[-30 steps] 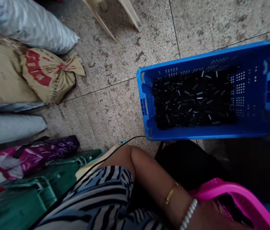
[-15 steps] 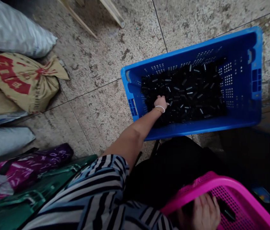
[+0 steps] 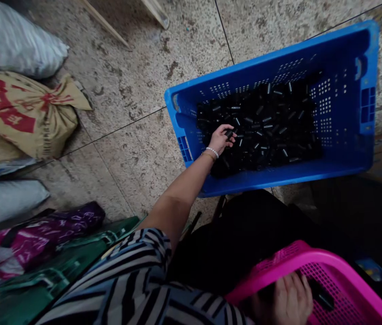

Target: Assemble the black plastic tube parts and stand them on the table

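Note:
My left hand is just above the black pieces at the left end of a blue crate. Its fingers are curled around a small black cylindrical piece. Many loose, glossy black cylindrical pieces cover the crate's bottom. At the lower right, my right hand is at a pink perforated basket, fingers together and bent down. Dark shapes lie beside and beneath it, and what it grips is hidden. A black cylinder shows just right of its fingers inside the basket.
Speckled floor tiles surround the crate. At left lie a tied tan sack, a silvery sack and a purple bag, near a green plastic container. Wooden legs stand at the top.
My left hand has risen out of the pile and shifted slightly left, turned so that a black piece shows in its fingers. My right hand is nearly unmoved. The view has shifted slightly.

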`<state>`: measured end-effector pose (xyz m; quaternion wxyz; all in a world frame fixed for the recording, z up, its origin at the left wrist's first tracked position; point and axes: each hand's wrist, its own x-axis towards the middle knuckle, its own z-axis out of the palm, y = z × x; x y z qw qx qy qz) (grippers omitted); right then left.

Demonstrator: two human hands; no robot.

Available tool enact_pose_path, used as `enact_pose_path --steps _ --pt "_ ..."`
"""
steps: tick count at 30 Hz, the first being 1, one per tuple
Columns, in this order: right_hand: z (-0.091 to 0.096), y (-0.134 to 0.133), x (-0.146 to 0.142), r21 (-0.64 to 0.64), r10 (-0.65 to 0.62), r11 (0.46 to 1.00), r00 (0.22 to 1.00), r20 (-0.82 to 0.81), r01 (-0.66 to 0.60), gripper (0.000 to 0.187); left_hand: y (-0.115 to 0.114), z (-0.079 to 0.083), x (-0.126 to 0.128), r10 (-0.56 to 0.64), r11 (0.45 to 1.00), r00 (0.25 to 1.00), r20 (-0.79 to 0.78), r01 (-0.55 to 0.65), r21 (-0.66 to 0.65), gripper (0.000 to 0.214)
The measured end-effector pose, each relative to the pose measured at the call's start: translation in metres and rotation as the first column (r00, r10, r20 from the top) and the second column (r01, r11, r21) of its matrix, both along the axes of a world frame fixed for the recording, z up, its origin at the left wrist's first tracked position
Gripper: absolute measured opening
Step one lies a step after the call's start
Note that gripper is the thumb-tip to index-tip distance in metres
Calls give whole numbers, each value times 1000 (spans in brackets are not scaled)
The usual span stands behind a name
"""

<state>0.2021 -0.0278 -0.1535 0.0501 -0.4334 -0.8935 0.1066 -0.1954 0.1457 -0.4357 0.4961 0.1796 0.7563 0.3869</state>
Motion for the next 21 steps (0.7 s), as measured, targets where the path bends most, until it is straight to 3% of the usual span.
enact_pose_path --steps 2,5,10,14,18,21 --pt "3 -5 -2 -69 -90 994 996 10 90 96 -6 1 5 -13 998 998 62 9 60 41" --pt "5 -7 -7 -115 -172 979 985 2 171 97 -17 0 23 -84 995 993 81 78 68 24" --pt "-1 -3 -9 -56 -188 981 981 -43 186 103 -15 0 49 -190 981 977 -99 194 32 22" --pt "-4 -1 -3 -37 -162 986 985 -62 160 106 26 -8 57 -299 947 911 -285 320 28 36" --pt "-4 -1 -2 -40 -131 991 990 -44 129 108 76 -24 66 -477 876 818 -320 471 -104 38" --pt "-2 0 -5 -50 -166 985 985 -41 164 103 93 -29 74 -549 835 770 -325 516 -191 38"
